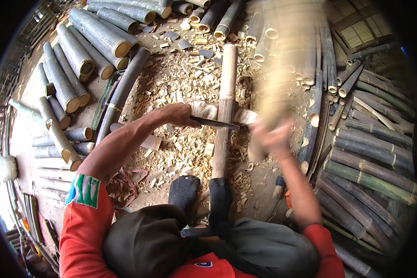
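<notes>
My left hand (178, 115) is closed round the handle of a knife. The knife's dark blade (214, 123) points right and lies across a length of peeled, pale brown bamboo (228, 76). That bamboo runs away from my feet and rests over a low wooden block (203, 110), its near end by my dark-covered foot (220, 197). Right of the bamboo, my right hand (274, 135) is partly blurred, its fingers curled at a long pale club-like thing (282, 69). Motion smears this thing up to the top of the view, so its exact kind cannot be made out.
Pale shavings and chips (185, 88) cover the ground round the block. Cut dark bamboo lengths (97, 34) lie at the far left, with more stacked bamboo (370, 162) on the right. A dark bamboo pole (125, 92) lies left of my left forearm.
</notes>
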{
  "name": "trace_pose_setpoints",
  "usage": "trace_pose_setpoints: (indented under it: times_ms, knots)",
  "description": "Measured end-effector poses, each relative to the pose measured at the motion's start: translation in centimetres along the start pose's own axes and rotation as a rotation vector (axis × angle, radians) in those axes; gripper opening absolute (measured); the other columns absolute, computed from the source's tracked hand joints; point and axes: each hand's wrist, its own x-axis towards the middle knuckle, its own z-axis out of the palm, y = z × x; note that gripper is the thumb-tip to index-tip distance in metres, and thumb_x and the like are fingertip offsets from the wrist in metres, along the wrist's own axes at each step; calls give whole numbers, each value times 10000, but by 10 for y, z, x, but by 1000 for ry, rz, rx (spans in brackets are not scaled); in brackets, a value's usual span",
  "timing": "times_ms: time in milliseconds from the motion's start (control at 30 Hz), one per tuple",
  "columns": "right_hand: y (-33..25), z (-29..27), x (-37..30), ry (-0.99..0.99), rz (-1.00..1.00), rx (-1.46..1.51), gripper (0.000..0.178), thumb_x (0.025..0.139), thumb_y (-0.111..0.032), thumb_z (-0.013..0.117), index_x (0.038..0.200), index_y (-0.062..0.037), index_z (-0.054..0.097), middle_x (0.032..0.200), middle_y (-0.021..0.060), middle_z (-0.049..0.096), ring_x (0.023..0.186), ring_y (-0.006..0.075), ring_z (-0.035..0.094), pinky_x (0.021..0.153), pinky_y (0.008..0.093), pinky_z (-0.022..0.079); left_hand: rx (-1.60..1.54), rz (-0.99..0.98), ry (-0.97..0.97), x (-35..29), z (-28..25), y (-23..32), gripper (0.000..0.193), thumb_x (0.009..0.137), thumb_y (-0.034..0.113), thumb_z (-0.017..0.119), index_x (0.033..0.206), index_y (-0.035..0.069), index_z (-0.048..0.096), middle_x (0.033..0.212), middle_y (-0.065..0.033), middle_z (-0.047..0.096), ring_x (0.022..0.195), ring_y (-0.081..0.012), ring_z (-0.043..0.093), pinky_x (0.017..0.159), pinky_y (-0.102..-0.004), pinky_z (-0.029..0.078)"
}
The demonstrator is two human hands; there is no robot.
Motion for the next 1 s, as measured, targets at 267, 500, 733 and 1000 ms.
trace_pose_setpoints:
  times_ms: [267, 500, 733, 1000]
  knots:
    - [-12, -31, 30, -651, 588, -425, 985, 749, -256, 857, 1548, 14, 349, 1454, 285, 524, 1141, 348, 668, 1031, 451, 577, -391, -116, -309, -7, -17, -17, 325, 955, 438, 762, 1018, 122, 799, 752, -6, 727, 563, -79, 598, 496, -279, 481]
    - [2, -64, -3, -142, 684, 289, 945, 734, -129, 766, 1567, -4, 337, 1339, 141, 584, 1187, 221, 603, 1012, 358, 519, 36, -154, 35, -28, 11, 7, 380, 989, 497, 709, 1033, 131, 801, 668, 12, 658, 485, -67, 466, 414, -285, 396]
    - [4, -62, -25, -181, 779, 268, 894, 731, -166, 786, 1532, -27, 414, 1255, 120, 605, 1147, 211, 609, 958, 348, 531, 229, 0, 471, -48, 60, -5, 472, 1043, 537, 594, 946, 99, 742, 686, -54, 694, 493, -132, 553, 442, -351, 473]
    - [-9, -69, -47, -203, 1003, 369, 827, 778, -286, 812, 1463, 5, 452, 1098, 111, 637, 862, 209, 688, 806, 383, 586, 446, 42, 589, -41, 18, 11, 328, 986, 378, 715, 837, 94, 645, 678, -50, 607, 528, -177, 536, 526, -374, 487]
